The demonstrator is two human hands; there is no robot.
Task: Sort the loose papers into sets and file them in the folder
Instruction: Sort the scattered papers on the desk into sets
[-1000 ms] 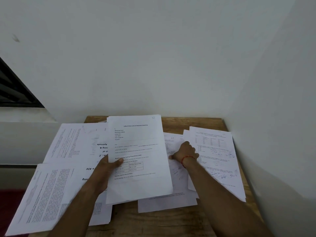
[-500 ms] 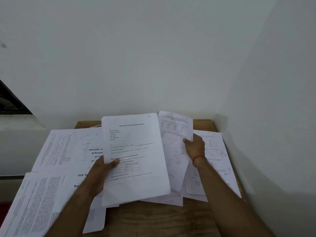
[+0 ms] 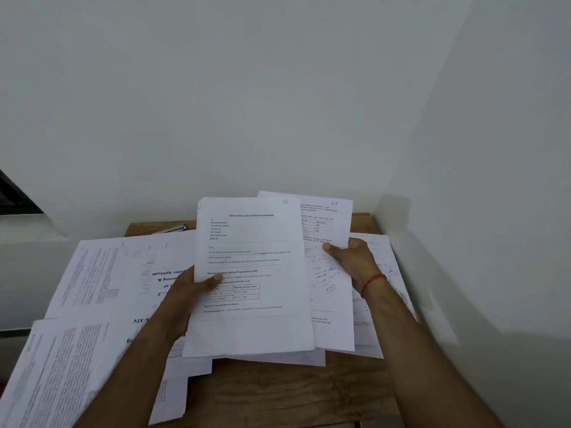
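My left hand [image 3: 188,291] grips the left edge of a typed letter sheet [image 3: 253,329] marked "S1" at its top corner, thumb on its face, held lifted above the wooden table [image 3: 278,393]. My right hand [image 3: 355,264] pinches the right edge of a second sheet [image 3: 330,298] marked "S3", with a small table and handwritten notes; it sits behind and to the right of the first sheet. More loose papers [image 3: 102,282] lie spread over the table's left side, and others [image 3: 392,273] lie under my right hand. No folder is clearly visible.
White walls close in behind and on the right of the table. A dark window edge [image 3: 15,196] shows at the far left. A small metal clip-like object [image 3: 176,228] lies at the table's back left. Papers overhang the table's left edge [image 3: 40,375].
My right hand has lifted the "S3" sheet off the right pile and brought it up behind the "S1" sheet. My left hand has raised its sheet slightly.
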